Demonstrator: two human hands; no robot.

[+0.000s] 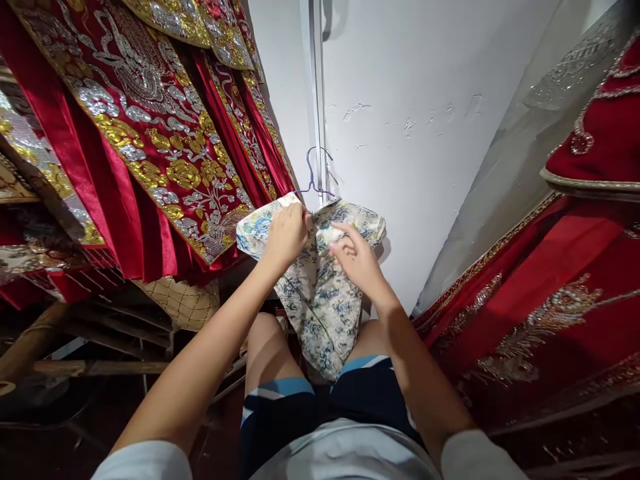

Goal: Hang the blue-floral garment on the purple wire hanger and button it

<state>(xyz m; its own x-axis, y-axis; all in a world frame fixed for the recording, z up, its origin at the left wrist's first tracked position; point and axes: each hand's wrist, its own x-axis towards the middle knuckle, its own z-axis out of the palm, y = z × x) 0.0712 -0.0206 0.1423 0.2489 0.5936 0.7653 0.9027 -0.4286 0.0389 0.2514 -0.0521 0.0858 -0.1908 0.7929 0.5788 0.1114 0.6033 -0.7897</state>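
A white floral garment with blue and green print hangs by its shoulders from a thin purple wire hanger in front of me. Its front edges part in a V below the neck. My left hand is closed on the cloth at the left side of the neckline, its fingertips hidden behind the knuckles. Over the right front of the garment is my right hand, its index finger stretched out and the other fingers loosely curled. Nothing shows between its fingers; whether it touches the cloth is unclear.
Red costumes with gold and silver embroidery hang close on the left. More red beaded cloth and clear plastic sheeting are on the right. A white wall with a vertical metal strip stands ahead. Wooden poles are at lower left.
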